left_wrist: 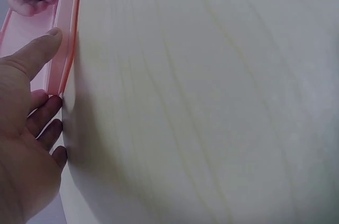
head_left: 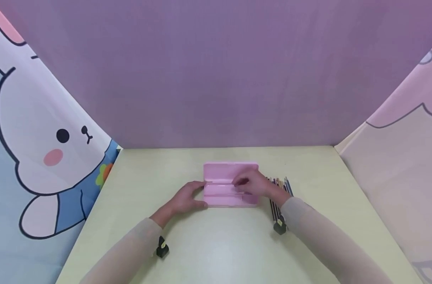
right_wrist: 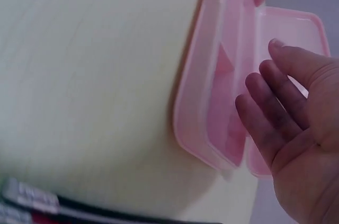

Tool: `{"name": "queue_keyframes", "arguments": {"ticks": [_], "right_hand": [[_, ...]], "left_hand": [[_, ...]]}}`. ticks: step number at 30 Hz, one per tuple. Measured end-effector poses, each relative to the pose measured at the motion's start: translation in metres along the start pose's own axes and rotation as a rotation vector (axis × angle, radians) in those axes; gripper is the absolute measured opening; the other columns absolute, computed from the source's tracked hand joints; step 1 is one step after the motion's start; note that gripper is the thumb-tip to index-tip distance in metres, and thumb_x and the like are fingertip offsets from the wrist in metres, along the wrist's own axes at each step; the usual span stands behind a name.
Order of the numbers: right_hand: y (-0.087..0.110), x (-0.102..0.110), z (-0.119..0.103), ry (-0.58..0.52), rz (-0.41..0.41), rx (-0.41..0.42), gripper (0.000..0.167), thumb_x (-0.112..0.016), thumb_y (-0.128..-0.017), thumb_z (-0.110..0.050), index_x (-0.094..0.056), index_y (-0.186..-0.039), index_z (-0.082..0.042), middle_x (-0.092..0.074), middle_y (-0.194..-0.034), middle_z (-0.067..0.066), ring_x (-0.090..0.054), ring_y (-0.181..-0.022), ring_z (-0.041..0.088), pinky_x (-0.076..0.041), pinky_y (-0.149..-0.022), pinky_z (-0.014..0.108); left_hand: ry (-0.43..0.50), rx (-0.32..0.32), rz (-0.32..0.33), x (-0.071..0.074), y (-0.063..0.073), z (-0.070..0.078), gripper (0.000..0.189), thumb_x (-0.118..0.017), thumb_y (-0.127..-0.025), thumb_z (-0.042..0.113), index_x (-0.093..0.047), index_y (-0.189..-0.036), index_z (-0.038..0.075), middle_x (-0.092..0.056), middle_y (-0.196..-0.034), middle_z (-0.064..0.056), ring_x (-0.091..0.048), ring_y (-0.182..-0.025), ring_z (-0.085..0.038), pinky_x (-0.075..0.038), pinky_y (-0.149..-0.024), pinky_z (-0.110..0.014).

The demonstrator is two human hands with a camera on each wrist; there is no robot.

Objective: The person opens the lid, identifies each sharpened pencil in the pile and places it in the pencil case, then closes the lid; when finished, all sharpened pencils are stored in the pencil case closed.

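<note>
A pink pencil case (head_left: 216, 200) lies on the table with its lid (head_left: 219, 172) folded back on the far side. At its left end, my left hand (head_left: 185, 199) holds it, thumb on the near wall and fingers round the end, as the left wrist view shows. Over the right part of the case hovers my right hand (head_left: 253, 183), its fingers (right_wrist: 270, 110) loosely bent. Nothing shows between them in the right wrist view. A small pink divider (right_wrist: 224, 61) stands inside the case, just in front of these fingertips.
Several coloured pencils (head_left: 274, 211) lie in a bunch right of the case, partly under my right forearm. A black wrist camera (head_left: 280, 226) hangs below each sleeve. Behind the pale table (head_left: 216, 244) rises a purple panel (head_left: 216, 79); printed cloth hangs at both sides.
</note>
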State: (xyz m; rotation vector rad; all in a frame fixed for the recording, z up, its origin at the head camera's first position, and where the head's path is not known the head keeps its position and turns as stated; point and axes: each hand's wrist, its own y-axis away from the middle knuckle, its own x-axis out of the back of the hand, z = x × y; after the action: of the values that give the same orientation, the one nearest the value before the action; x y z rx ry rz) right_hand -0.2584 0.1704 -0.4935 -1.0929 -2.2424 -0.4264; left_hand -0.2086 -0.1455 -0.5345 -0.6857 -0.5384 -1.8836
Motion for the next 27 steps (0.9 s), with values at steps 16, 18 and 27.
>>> {"name": "queue_keyframes", "arguments": {"ticks": [16, 18, 27], "right_hand": [[0.060, 0.055, -0.001, -0.065, 0.109, -0.079, 0.036, -0.080, -0.090, -0.014, -0.073, -0.124, -0.006, -0.073, -0.119, 0.014, -0.066, -0.101, 0.025, -0.059, -0.082, 0.026], [0.070, 0.062, 0.007, -0.060, 0.118, -0.091, 0.036, -0.080, -0.090, -0.016, -0.073, -0.124, -0.008, -0.074, -0.119, 0.014, -0.066, -0.101, 0.024, -0.059, -0.082, 0.025], [0.112, 0.081, 0.036, -0.028, 0.166, -0.195, 0.047, -0.080, -0.091, -0.026, -0.069, -0.131, -0.004, -0.072, -0.120, 0.016, -0.066, -0.105, 0.024, -0.059, -0.082, 0.027]], "left_hand": [[-0.025, -0.020, 0.000, 0.000, 0.004, 0.004, 0.084, -0.089, -0.080, 0.028, -0.049, -0.152, 0.013, -0.053, -0.152, -0.011, -0.046, -0.143, -0.034, -0.034, -0.121, -0.057], [-0.029, -0.018, 0.003, 0.000, 0.004, 0.004, 0.084, -0.089, -0.080, 0.030, -0.049, -0.153, 0.014, -0.053, -0.152, -0.010, -0.046, -0.143, -0.034, -0.035, -0.121, -0.057], [-0.039, -0.014, 0.005, 0.001, 0.004, 0.002, 0.085, -0.089, -0.080, 0.032, -0.049, -0.153, 0.014, -0.053, -0.153, -0.010, -0.045, -0.144, -0.034, -0.035, -0.121, -0.057]]}}
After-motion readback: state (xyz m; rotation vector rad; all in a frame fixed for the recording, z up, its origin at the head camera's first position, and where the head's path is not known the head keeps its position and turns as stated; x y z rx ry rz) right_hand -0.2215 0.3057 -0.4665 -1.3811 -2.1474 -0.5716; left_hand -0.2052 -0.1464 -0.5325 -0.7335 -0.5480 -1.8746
